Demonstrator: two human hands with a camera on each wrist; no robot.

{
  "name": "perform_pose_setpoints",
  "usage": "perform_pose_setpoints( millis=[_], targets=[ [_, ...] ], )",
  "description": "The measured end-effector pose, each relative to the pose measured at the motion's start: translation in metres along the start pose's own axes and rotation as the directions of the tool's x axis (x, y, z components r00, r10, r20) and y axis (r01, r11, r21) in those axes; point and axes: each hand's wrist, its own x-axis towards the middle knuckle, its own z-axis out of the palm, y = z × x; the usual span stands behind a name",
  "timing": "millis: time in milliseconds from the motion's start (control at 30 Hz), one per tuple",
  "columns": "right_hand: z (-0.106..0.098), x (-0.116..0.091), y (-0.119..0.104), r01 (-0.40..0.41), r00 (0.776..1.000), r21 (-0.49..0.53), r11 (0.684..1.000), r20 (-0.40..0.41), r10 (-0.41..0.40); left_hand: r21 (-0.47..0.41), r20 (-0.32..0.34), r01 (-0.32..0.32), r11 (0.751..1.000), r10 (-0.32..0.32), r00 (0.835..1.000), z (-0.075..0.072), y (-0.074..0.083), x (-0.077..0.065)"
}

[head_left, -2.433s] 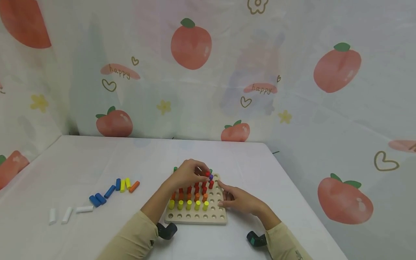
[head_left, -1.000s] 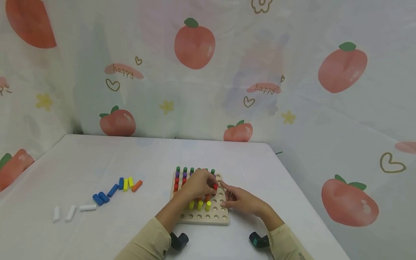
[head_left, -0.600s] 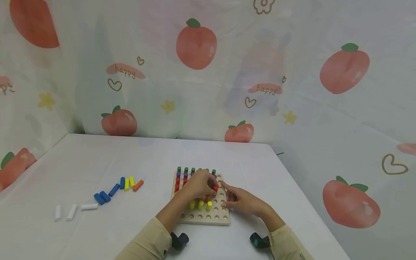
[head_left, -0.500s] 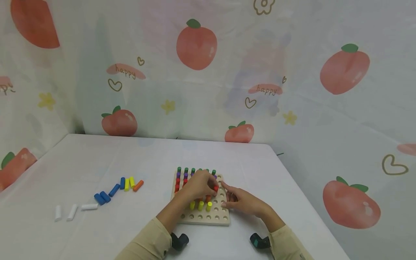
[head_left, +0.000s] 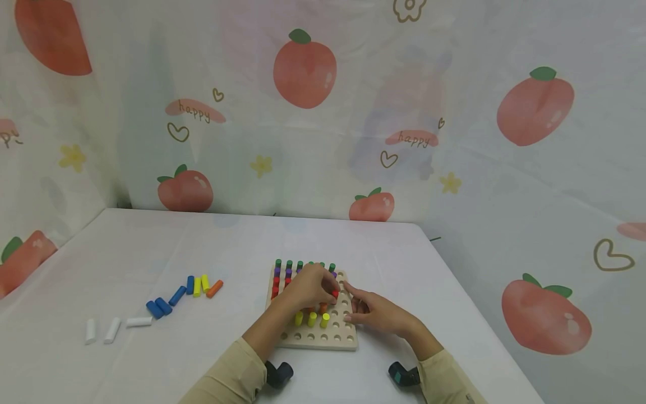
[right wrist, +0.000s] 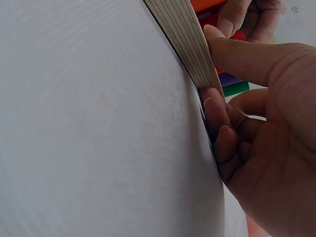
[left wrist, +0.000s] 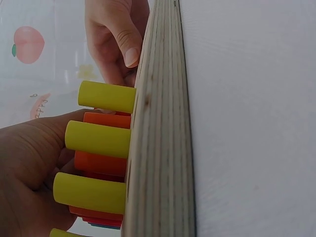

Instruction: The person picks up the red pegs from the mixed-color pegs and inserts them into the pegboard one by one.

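Note:
A wooden pegboard [head_left: 319,343] carries rows of green, purple, red, orange and yellow pegs. My left hand [head_left: 309,289] reaches over it and pinches a red peg [head_left: 335,294] between thumb and fingers, toward the board's right side. Whether that peg sits fully in its hole is hidden by the fingers. At the right edge my right hand [head_left: 378,312] grips the board. Its thumb lies on the top face and its fingers curl against the side, as the right wrist view shows. Yellow pegs [left wrist: 98,136] stand close to the left hand in the left wrist view.
Loose pegs lie left of the board: several blue ones [head_left: 178,295], two yellow [head_left: 197,287], an orange one [head_left: 214,288] and three white [head_left: 138,321]. The white table [head_left: 242,235] ends at a patterned backdrop [head_left: 237,123].
Carrying the red peg, my left hand has come nearer and lower from beside the purple row, then stayed almost still. My right hand keeps its grip on the pegboard. The view has shifted slightly.

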Motion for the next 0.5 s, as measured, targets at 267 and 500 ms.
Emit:
perform_pose_setpoints(
  millis=[267, 500],
  targets=[
    [-0.0004, -0.0002, -0.0003, 0.007, 1.000, -0.004, 1.000, 0.000, -0.007, 0.003, -0.002, 0.003, 1.000, -0.003, 1.000, -0.0005, 0.0008, -0.0007],
    [-0.0004, 0.0001, 0.0016, 0.013, 1.000, -0.006, 1.000, -0.002, -0.013, 0.002, -0.003, 0.012, 1.000, -0.012, 1.000, -0.0003, 0.0014, -0.0008]
  ],
)
